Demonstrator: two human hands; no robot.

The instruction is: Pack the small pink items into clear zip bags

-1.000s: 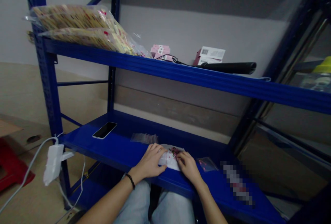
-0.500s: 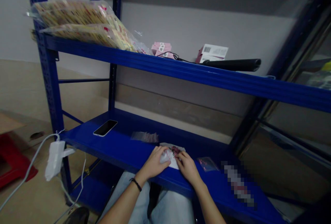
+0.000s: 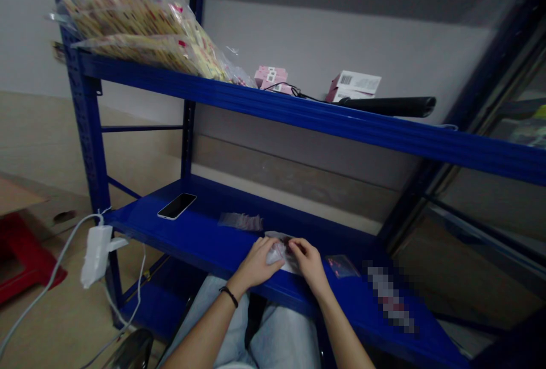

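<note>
On the lower blue shelf, a whitish sheet or bag (image 3: 290, 267) lies between my two hands, with small dark-red pieces at its far side. My left hand (image 3: 258, 264) curls its fingers and thumb around a small clear plastic bag (image 3: 275, 252). My right hand (image 3: 310, 264) has its thumb and fingertips pinched together over the dark-red pieces; what is between them is too small to make out. Left of my hands lies a row of small clear bags (image 3: 242, 221). A flat clear bag with reddish contents (image 3: 342, 266) rests just right of my right hand.
A phone (image 3: 177, 206) lies on the lower shelf at the left. The upper shelf (image 3: 239, 99) carries large bags of yellowish packets (image 3: 128, 22), pink-and-white boxes (image 3: 357, 83) and a black tube (image 3: 390, 107). A white power strip (image 3: 97, 252) hangs at the left post. A blurred-out patch covers something at right.
My right hand has drawn its fingertips into a pinch and raised slightly over the dark-red pieces. My left hand stays about where it was. The camera view has shifted a little.
</note>
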